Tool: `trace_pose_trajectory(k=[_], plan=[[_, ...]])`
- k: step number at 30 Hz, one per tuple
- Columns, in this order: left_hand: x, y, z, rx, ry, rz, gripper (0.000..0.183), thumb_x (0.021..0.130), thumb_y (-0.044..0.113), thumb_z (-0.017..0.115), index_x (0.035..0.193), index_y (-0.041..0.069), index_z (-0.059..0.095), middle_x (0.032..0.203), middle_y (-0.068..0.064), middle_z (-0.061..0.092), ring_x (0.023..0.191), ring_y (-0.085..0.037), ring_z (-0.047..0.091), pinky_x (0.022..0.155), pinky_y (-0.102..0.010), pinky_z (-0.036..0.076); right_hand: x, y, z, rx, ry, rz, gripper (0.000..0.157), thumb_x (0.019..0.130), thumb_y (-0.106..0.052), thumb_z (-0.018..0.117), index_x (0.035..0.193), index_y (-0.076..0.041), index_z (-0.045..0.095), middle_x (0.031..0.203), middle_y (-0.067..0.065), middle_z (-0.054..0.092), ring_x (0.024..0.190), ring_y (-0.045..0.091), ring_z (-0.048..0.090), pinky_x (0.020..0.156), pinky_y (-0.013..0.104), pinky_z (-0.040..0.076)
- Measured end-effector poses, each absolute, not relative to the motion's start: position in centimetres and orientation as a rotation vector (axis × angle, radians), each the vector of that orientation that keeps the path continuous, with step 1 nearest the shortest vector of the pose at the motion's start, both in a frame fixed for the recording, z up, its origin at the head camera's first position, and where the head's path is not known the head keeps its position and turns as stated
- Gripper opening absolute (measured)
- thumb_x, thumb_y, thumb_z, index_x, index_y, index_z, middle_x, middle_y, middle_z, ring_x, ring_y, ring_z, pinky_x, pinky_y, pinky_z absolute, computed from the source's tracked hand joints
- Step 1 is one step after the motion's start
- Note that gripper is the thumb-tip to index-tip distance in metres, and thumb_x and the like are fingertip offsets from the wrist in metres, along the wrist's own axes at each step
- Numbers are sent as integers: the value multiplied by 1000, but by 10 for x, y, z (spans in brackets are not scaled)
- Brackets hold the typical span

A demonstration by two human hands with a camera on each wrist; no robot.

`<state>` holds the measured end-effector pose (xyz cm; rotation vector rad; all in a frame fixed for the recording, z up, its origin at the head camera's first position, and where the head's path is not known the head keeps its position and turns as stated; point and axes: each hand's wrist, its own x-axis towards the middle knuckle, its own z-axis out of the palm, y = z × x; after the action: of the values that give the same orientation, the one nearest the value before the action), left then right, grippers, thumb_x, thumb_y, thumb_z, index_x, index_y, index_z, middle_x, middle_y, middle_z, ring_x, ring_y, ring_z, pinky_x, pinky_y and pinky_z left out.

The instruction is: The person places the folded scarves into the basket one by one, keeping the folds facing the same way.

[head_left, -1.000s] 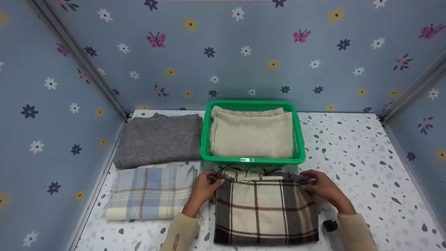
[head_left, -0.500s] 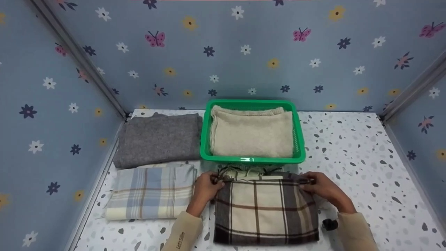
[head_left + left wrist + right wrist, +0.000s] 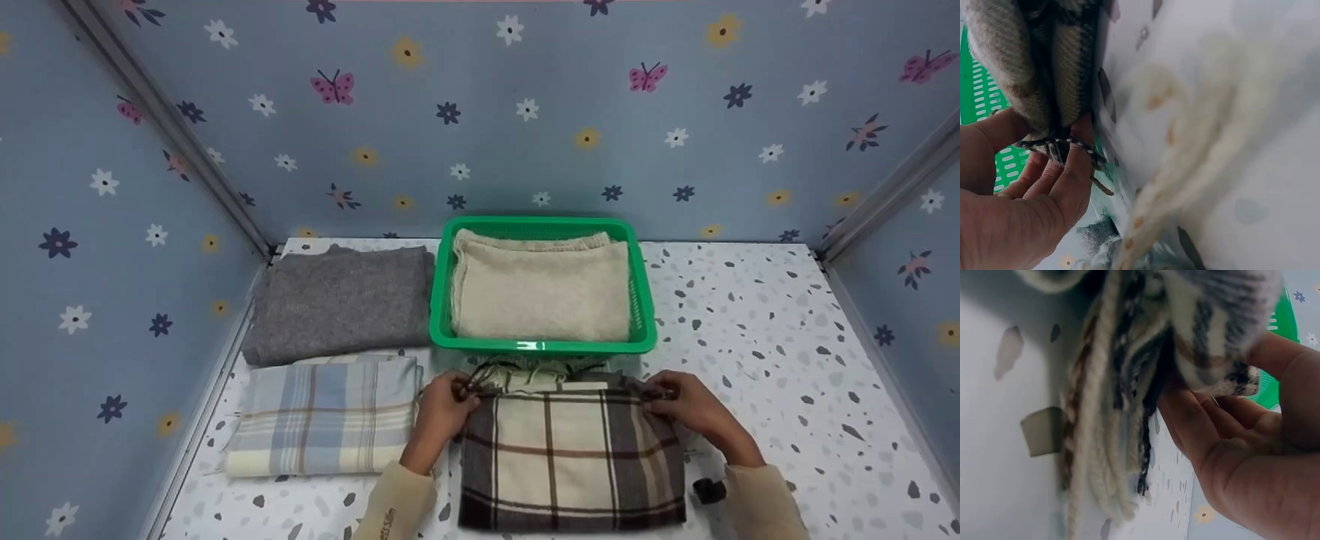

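Note:
A folded plaid scarf (image 3: 577, 457) in cream, brown and dark grey lies at the front of the table, tassels bunched along its far edge. My left hand (image 3: 444, 409) pinches its far left corner; in the left wrist view the thumb and fingers (image 3: 1075, 180) close round the layered edge and a dark tassel. At the far right corner my right hand (image 3: 690, 405) grips the folded edge between thumb and fingers. The right wrist view shows cream and dark tassels (image 3: 1109, 455) hanging beside those fingers (image 3: 1196, 416).
Behind the scarf stands a green basket (image 3: 543, 347) holding a folded beige cloth (image 3: 544, 292). To the left lie a folded grey cloth (image 3: 341, 304) and a blue-and-cream plaid cloth (image 3: 322, 420). A small black object (image 3: 709, 491) sits by the right sleeve. Flower-patterned walls (image 3: 525, 112) enclose the table.
Both hands keep their hold on the scarf's far corners. The left hand has shifted slightly right and toward the body; the scarf and the other cloths stay nearly where they were.

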<state>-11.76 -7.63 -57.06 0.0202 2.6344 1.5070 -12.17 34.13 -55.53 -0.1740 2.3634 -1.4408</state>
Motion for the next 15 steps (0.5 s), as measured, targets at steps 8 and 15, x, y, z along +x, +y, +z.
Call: trace_pose_trajectory(k=[8,15], plan=[[-117,-78,-571,68,2640,1553,21,94,-3,75,115,-4,70,94,-12,69,78,-18,60,73,-42,54,-120,339,-557,-122,2421,-1463,23,91,-4,77,111,5,69,110,16,69,96,17,62,78,27,51],[-117,-83,-567,46,2585,1597,21,93,-3,76,114,-3,71,101,-13,71,87,-21,65,76,-40,54,-116,339,-553,-141,2433,-1486,23,91,-4,78,111,4,70,111,16,70,97,17,66,79,27,52]])
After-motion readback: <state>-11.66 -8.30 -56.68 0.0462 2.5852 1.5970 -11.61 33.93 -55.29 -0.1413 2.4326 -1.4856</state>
